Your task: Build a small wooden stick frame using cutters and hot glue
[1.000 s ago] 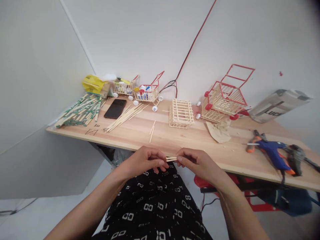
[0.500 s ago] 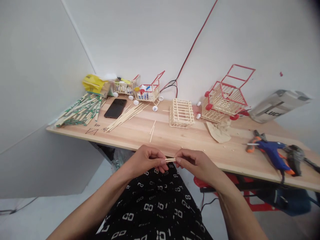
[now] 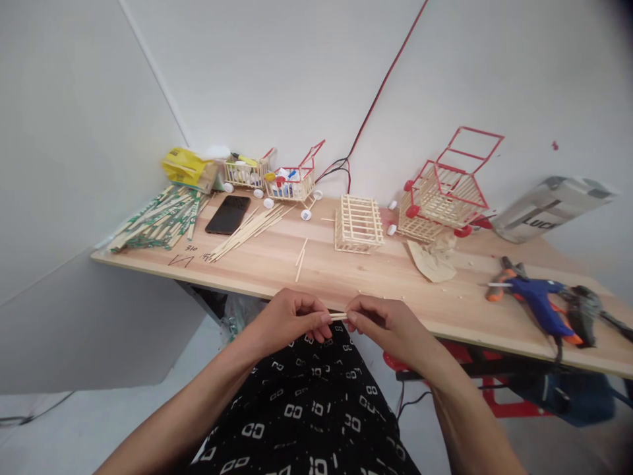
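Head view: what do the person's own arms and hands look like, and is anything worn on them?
The left hand and right hand show no gloves, rings or watch. Both forearms are bare, with no sleeves or cables visible on them. Beneath is black clothing patterned with white outlined shapes.

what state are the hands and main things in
left hand, pinching the held sticks
right hand, pinching their other end
phone, lying flat
loose sticks, unwrapped, fanned out
green-wrapped sticks, heaped
slatted box, slats across top
small carts, both loaded
blue glue gun, lying on its side
brown paper, crumpled
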The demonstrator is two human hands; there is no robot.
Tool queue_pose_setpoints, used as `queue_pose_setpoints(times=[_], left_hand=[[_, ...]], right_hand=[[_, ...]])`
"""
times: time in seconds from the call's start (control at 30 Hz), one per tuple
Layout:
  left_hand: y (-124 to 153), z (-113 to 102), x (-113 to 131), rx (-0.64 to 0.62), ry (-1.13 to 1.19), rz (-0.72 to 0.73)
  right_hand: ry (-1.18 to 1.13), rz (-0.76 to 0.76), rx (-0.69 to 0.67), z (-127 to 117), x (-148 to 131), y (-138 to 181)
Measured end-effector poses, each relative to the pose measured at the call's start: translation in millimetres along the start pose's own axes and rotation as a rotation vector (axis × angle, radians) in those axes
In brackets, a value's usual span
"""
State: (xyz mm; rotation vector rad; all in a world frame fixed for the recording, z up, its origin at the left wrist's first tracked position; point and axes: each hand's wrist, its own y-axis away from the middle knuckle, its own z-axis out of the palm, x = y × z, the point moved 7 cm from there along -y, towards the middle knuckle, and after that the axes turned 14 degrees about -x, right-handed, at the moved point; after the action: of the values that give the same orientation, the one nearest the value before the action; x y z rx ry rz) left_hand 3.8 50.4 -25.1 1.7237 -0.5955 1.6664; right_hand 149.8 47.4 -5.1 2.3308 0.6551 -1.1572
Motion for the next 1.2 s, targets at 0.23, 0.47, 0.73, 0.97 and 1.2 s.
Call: queue_pose_setpoints(times=[0.23, 0.47, 0.73, 0.97, 1.2], left_hand=[[0.3, -1.4, -0.2, 0.029, -0.004, -0.059], [-0.5, -1.4, -2.8, 0.024, -0.032, -0.082], [-0.2, 0.1, -0.9, -0.007, -0.057, -0.072], [1.0, -2.0, -5.3, -0.100, 0.003, -0.002], [0.0, -0.7, -8.5, -0.109, 0.043, -0.007]], right_hand=[[0.018, 0.020, -0.031, 2.8, 1.3, -0.8], [0.075, 0.035, -0.069, 4.8, 2.2, 0.1], [0.100, 0.021, -0.054, 4.3, -1.1, 0.7], [0.026, 0.030, -0.075, 4.8, -1.4, 2.4], [0.029, 0.036, -0.085, 5.4, 1.4, 0.8]])
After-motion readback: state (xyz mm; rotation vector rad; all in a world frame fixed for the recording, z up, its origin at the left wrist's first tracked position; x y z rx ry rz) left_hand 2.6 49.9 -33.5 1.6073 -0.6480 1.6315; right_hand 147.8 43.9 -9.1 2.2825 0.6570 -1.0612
